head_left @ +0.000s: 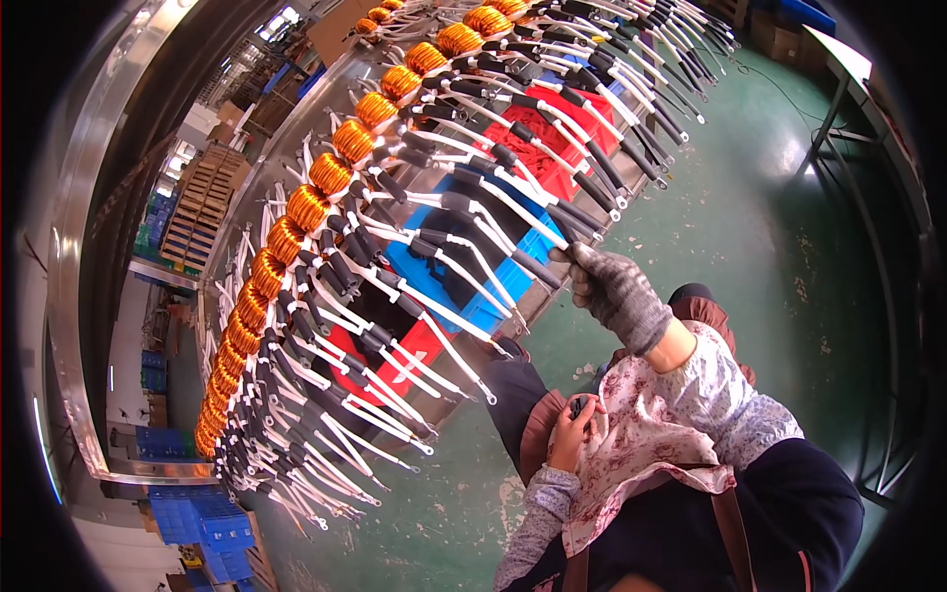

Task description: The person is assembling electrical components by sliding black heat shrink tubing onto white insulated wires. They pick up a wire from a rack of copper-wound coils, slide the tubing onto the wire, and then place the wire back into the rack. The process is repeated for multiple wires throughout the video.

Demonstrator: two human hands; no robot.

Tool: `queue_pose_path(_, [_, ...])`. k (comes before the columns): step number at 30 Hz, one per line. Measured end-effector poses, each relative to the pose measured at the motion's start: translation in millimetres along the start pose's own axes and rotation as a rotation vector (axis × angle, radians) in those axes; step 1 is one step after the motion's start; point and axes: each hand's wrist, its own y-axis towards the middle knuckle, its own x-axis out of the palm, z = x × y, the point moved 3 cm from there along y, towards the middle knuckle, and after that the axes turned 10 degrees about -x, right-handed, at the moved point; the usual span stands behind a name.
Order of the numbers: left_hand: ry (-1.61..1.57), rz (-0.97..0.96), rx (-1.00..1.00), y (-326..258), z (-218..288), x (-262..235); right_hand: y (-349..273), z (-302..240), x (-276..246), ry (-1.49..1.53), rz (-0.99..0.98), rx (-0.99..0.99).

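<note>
My right hand (623, 298), in a grey knitted glove, is closed at the end of a white cable (538, 219) that reaches out over the bench edge. The fingers cover the cable's tip. Low in front of my body, my bare left hand (575, 431) is closed around a small black piece (578, 406), which looks like a short bit of sleeve. The cable belongs to a long row of copper-wound ring coils (330, 174). Their white leads carry black sleeves (598, 158), and many end in metal ring lugs (490, 398).
Under the leads, a blue bin (483, 314) with black contents stands between a red bin (422, 357) and another red bin (582, 111) on the metal bench. The lead ends overhang the green floor (730, 212). A white-topped table (841, 54) stands at the far right.
</note>
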Motion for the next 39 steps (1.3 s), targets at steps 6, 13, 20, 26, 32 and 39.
queue_pose_path(6, [0.011,0.002,0.007,0,-2,0,-3,-5,8,-0.835,0.094,-0.918])
queue_pose_path(13, [0.027,-0.016,0.031,3,-4,-3,20,-6,-2,0.571,-0.396,0.333])
queue_pose_path(20, [0.01,-0.019,0.014,4,-6,-3,12,-13,-1,-0.366,-0.251,-0.287])
queue_pose_path(26, [0.041,-0.013,0.022,4,-8,-3,31,-15,13,0.296,-0.366,0.221])
queue_pose_path(32, [-0.203,-0.135,0.038,12,-16,-21,15,-5,-16,-0.012,-0.286,0.193])
queue_pose_path(39, [-0.068,-0.073,-0.009,5,-7,-5,24,-7,9,0.038,-0.139,0.114])
